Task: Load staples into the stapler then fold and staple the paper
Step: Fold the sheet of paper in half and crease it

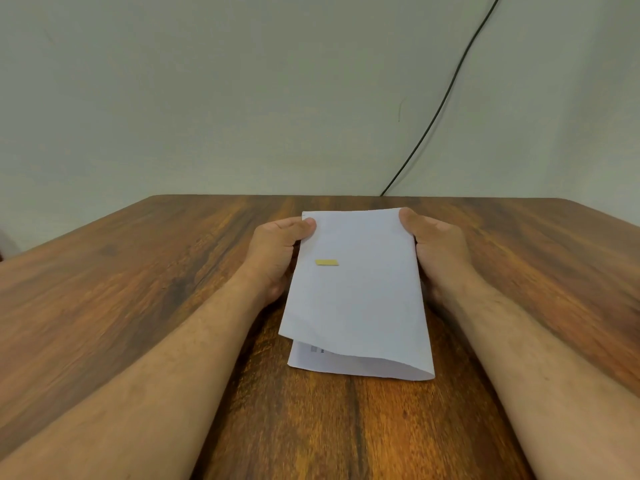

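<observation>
There is one brown wooden table [138, 306], and it is the biggest thing here. On it lies one white paper [360, 289], near the middle of the table, a bit toward the far edge. The paper is bent over on itself, with the bend on the right side and the left side loose — some print peeks out at the near corner.

Two hands hold the paper. The left hand [277, 251] pinches the far left corner, thumb on top. The right hand [436, 247] grips the far right corner, thumb on top too.

To fold well, the person should likely line up the loose edges first, then press the bend flat.

One small yellow tag [327, 262] sits on the paper, near the left hand. One black cord [446, 95] hangs on the wall behind the table. No stapler shows.
</observation>
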